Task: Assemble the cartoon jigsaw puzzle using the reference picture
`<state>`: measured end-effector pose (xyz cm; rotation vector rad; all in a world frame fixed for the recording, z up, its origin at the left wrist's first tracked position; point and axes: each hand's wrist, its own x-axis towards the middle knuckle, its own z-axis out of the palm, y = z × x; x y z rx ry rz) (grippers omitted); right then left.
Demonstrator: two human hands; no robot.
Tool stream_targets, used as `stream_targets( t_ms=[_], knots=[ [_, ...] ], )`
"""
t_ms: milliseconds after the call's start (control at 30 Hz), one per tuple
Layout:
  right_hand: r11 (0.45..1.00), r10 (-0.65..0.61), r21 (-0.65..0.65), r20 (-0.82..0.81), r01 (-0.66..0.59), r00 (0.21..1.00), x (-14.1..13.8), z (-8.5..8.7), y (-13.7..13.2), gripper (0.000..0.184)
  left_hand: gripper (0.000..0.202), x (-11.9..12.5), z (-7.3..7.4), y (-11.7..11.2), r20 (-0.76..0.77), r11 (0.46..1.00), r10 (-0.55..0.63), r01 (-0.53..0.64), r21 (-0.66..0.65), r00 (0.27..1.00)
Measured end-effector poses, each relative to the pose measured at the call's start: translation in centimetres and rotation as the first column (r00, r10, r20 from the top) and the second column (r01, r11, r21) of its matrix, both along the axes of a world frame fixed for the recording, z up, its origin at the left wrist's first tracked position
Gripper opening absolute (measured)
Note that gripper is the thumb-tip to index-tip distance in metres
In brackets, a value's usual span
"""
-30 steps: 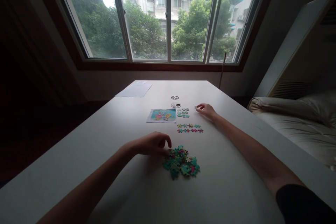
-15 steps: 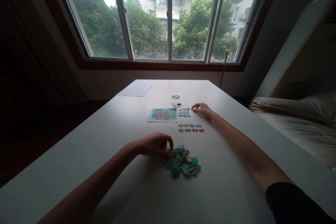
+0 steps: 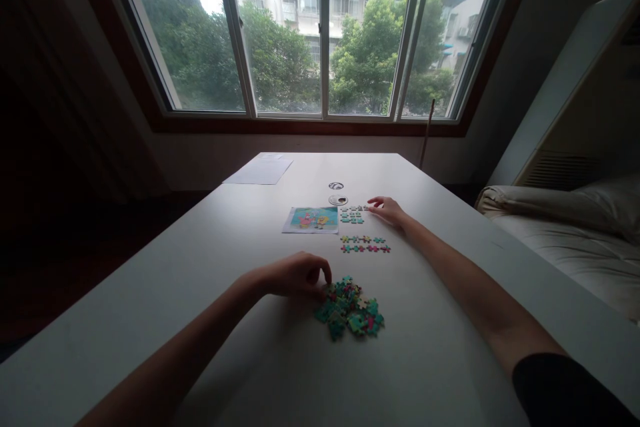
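A heap of loose jigsaw pieces (image 3: pixel 350 309), mostly teal and pink, lies on the white table (image 3: pixel 210 267) in front of me. My left hand (image 3: pixel 295 275) rests at the heap's left edge, fingers curled down onto the nearest pieces. Farther off my right hand (image 3: pixel 387 209) is stretched out, its fingertips pinched at a small piece beside a joined patch of pieces (image 3: pixel 351 215). Two joined rows of pieces (image 3: pixel 365 244) lie between the patch and the heap. A colourful reference picture (image 3: pixel 313 219) lies left of the patch.
Two small round objects (image 3: pixel 337 193) sit beyond the picture, and a sheet of paper (image 3: pixel 260 170) lies at the table's far left. A window wall stands behind the table. A sofa cushion (image 3: pixel 565 213) is to the right, and a thin stick (image 3: pixel 425 130) leans at the far corner.
My right hand has slid a little to the left, bringing its small piece up to the joined patch. My left hand has stayed at the heap.
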<state>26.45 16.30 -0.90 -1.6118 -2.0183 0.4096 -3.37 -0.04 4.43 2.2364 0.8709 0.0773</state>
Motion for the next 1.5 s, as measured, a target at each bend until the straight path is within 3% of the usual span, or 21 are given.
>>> stream_targets(
  t_ms=[267, 467, 700, 867, 1200, 1333, 1500],
  knots=[
    [0.977, 0.213, 0.022, -0.064, -0.212, 0.975, -0.3, 2.2, -5.5, 0.027, 0.018, 0.0, -0.2, 0.0, 0.030, 1.000, -0.002, 0.002, 0.027, 1.000],
    [0.886, 0.464, 0.076, -0.173, -0.458, 0.869, -2.0, 2.6, -12.6, 0.022, 0.014, -0.1, -0.3, 0.1, 0.092, 0.999, 0.025, -0.027, 0.020, 0.995],
    [0.854, 0.487, 0.278, -0.124, -0.441, 0.865, -4.1, 1.4, -18.0, 0.010, 0.017, 0.6, -0.9, 0.3, 0.274, 0.992, 0.126, -0.123, -0.026, 0.953],
    [0.840, 0.423, 0.400, -0.060, -0.366, 0.904, -5.4, 1.6, -19.6, 0.014, 0.019, 1.9, -1.9, 0.1, 0.415, 0.977, 0.211, -0.196, -0.079, 0.885],
    [0.802, 0.443, 0.437, 0.023, -0.407, 0.896, -5.6, 1.5, -20.0, 0.008, 0.022, 4.0, -2.1, -1.3, 0.499, 0.958, 0.279, -0.271, -0.091, 0.820],
    [0.806, 0.430, 0.439, 0.023, -0.396, 0.902, -5.5, 1.4, -19.9, 0.009, 0.020, 4.4, -2.5, -1.5, 0.469, 0.955, 0.276, -0.294, -0.035, 0.839],
    [0.828, 0.394, 0.430, 0.014, -0.361, 0.919, -5.4, 1.3, -19.8, 0.005, 0.015, 3.7, -2.3, -1.2, 0.397, 0.935, 0.256, -0.330, 0.129, 0.881]
  ],
)
